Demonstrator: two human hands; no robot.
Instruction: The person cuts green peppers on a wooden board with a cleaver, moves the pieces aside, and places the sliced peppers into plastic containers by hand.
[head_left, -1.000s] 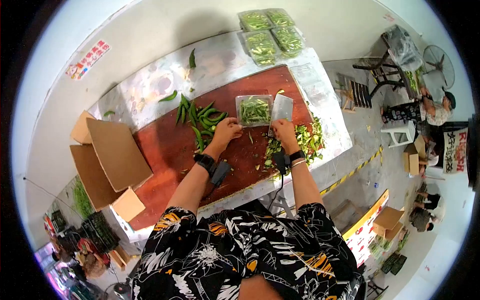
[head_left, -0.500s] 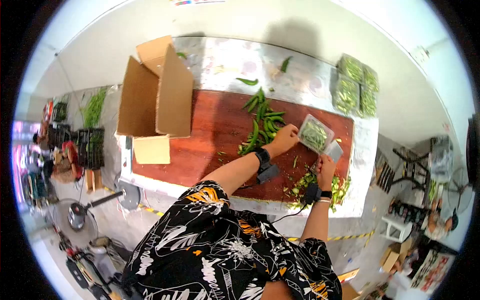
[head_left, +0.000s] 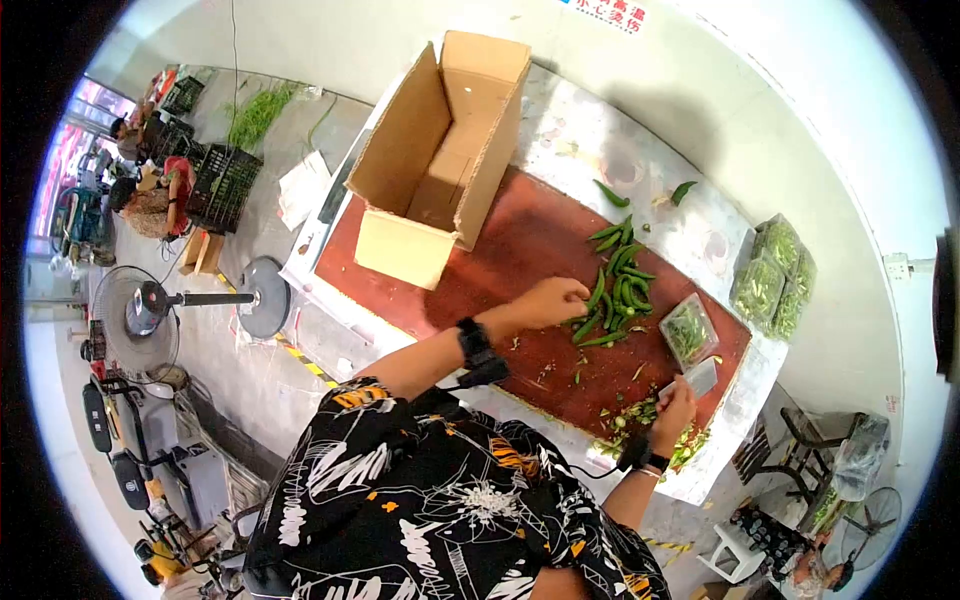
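Observation:
My left hand hovers at the left side of a pile of green chili peppers, its fingers loosely bent and apart, nothing visible between them. In my right hand is the handle of a knife with a broad, flat blade, low over the red board. Just beyond the blade lies a clear plastic tray with cut green pieces inside. Chopped green and pale scraps are scattered beside my right hand.
An open cardboard box stands on the table's left part. Filled clear trays are stacked at the far right. Two loose peppers lie near the wall. A floor fan is on the left, and people sit farther off.
My left hand has left the clear tray and moved left to the peppers. My right hand still holds the knife near the tray. The whole view has turned and shifted.

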